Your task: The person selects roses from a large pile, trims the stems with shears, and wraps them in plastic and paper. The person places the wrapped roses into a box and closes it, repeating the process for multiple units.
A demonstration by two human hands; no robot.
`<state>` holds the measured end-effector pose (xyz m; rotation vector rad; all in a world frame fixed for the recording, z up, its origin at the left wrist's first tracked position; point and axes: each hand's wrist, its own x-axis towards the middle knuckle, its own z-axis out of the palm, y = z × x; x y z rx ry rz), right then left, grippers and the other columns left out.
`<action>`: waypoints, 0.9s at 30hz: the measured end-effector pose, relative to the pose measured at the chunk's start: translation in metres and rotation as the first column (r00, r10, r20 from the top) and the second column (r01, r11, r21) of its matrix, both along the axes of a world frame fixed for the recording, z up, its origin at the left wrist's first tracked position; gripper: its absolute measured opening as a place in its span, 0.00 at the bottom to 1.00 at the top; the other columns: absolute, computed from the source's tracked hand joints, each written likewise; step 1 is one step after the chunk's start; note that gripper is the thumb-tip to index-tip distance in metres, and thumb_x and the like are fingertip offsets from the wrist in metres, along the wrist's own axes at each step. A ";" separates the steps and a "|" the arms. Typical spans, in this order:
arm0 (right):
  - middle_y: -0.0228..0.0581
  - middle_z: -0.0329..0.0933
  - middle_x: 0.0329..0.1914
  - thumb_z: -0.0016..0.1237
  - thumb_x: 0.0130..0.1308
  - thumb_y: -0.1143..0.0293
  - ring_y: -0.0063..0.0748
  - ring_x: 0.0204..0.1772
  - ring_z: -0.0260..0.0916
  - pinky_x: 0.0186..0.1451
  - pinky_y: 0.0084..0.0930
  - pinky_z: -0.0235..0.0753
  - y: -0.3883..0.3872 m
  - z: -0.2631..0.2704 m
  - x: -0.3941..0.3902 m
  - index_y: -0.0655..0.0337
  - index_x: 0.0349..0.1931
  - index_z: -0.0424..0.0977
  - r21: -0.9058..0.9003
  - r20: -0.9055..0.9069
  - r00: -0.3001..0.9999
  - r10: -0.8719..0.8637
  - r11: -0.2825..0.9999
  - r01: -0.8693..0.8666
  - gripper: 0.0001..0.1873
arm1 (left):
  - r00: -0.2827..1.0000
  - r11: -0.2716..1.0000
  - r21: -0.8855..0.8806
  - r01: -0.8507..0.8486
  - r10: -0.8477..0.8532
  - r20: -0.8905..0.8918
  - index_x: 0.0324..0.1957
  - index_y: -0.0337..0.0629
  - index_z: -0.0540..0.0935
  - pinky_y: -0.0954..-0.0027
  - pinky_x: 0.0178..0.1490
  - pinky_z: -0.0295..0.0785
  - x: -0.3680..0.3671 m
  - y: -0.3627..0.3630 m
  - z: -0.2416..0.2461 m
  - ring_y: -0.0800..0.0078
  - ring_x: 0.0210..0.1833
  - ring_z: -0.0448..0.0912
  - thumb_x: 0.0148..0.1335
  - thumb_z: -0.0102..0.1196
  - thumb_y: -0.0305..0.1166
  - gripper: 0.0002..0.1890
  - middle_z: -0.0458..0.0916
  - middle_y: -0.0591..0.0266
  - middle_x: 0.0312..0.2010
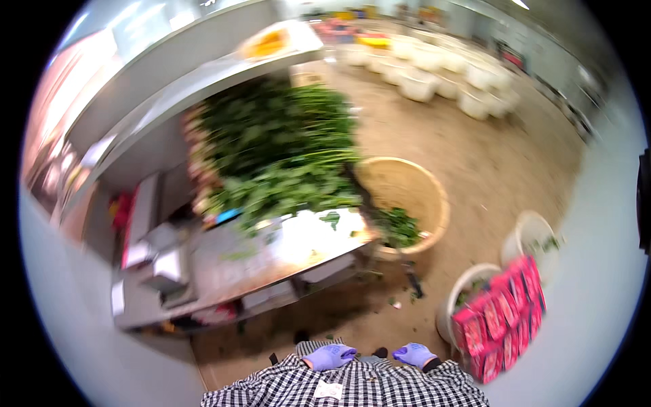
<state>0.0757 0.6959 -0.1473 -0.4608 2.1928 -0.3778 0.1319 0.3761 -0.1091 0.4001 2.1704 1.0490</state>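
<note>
My left hand (330, 357), in a purple glove, is held low before my checked garment (371, 381). My right hand (414, 354), gloved alike, hangs apart from it on the other side of my front. No held thing shows in either hand, though the curled fingers are partly hidden. Ahead of me stands a worktable (224, 274). A large pile of leafy cut flower stems (285, 142) lies on it, with blurred pale blooms (196, 157) towards the left. A bright white sheet or surface (305, 239) at the near right corner carries loose leaves.
A yellow tub (402, 178) with leaf trimmings (399, 226) stands against the table's right end. At right, pink printed packs (501, 320) lean by white buckets (529, 239). A black-ended object (414, 282) lies on the floor. White tubs (417, 84) stand farther off. A shelf (213, 71) overhangs the table.
</note>
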 end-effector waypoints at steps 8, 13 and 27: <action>0.51 0.79 0.42 0.44 0.66 0.49 0.54 0.48 0.74 0.50 0.42 0.73 -0.341 -0.029 0.004 0.55 0.45 0.77 -0.364 -0.102 0.974 0.202 0.904 -0.225 0.20 | 0.771 0.753 -0.190 -0.630 0.578 -0.266 0.57 0.43 0.74 0.58 0.60 0.67 0.164 -0.289 -0.023 0.53 0.56 0.74 0.64 0.51 0.49 0.26 0.77 0.49 0.50; 0.41 0.78 0.19 0.46 0.67 0.45 0.42 0.27 0.78 0.36 0.32 0.76 -0.607 0.061 0.010 0.59 0.24 0.81 -0.520 -0.049 0.955 0.291 0.809 -0.273 0.26 | 0.730 0.655 -0.400 -0.641 0.681 -0.054 0.60 0.46 0.72 0.57 0.62 0.65 0.257 -0.401 0.002 0.52 0.57 0.72 0.65 0.46 0.54 0.29 0.75 0.49 0.55; 0.52 0.67 0.55 0.51 0.58 0.52 0.51 0.59 0.66 0.60 0.42 0.67 -1.150 0.115 0.137 0.65 0.54 0.64 -0.194 -0.509 0.512 0.692 0.487 -0.851 0.30 | -0.561 -0.550 -0.107 -0.828 0.817 0.135 0.58 0.36 0.74 0.71 0.59 0.68 0.353 -0.379 -0.036 0.71 0.53 0.77 0.64 0.53 0.30 0.21 0.80 0.55 0.51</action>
